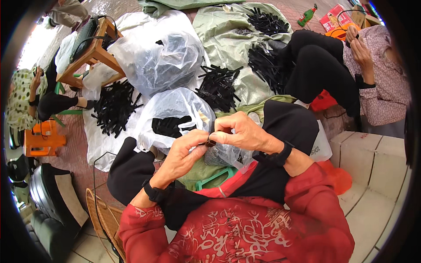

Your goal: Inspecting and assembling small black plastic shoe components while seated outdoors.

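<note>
In front of my lap both hands meet at a small dark brown-black piece [211, 143], mostly covered by fingers; its exact kind does not show. My left hand [179, 157] pinches it between thumb and forefinger. From the other side, my right hand [242, 133] pinches it too, fingers curled. Just beyond the hands sits an opened clear plastic bag [193, 100] with black strip-like pieces [172, 126] inside. Another clear plastic bag [239, 153] lies under my right hand, partly hidden by it.
A larger filled plastic bag [153, 65] stands behind, among piles of black strips [115, 107], [219, 87] on white and green sheets. Co-workers sit right [379, 79] and left [26, 96]. A wooden stool [94, 55], an orange stool [44, 139], a wicker chair [103, 215] and tiled steps [372, 162] flank me.
</note>
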Demonstrator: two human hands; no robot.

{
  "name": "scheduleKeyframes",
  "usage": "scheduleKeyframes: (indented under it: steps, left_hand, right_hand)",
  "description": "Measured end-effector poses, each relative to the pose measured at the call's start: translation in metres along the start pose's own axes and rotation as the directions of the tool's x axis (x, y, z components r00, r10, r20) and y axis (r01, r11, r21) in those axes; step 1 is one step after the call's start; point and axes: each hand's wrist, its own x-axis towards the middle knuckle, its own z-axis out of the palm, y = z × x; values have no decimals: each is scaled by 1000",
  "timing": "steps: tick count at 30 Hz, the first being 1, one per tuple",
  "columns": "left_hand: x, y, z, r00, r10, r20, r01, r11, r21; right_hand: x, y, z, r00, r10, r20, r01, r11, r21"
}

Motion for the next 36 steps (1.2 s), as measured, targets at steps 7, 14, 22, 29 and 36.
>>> scheduleKeyframes:
  steps: [7,14,22,29,36]
  left_hand:
    - [-6,3,4,955,-296,3,269,863,-427]
    - [-7,1,4,963,-265,-57,229,909,-348]
    - [-9,10,3,941,-332,-69,278,871,-404]
    - [-18,8,7,930,-356,-90,273,834,-480]
    - [-19,2,7,927,-374,8,253,610,-751]
  right_hand:
    - [-2,3,6,999,3,-50,-9,994,-111]
    - [3,12,10,990,111,-92,-74,938,337]
    - [-4,0,-2,912,370,179,-411,819,401]
    - [-13,-13,3,967,253,-5,-244,940,237]
    - [-11,-9,1,991,-20,-130,17,1000,-25]
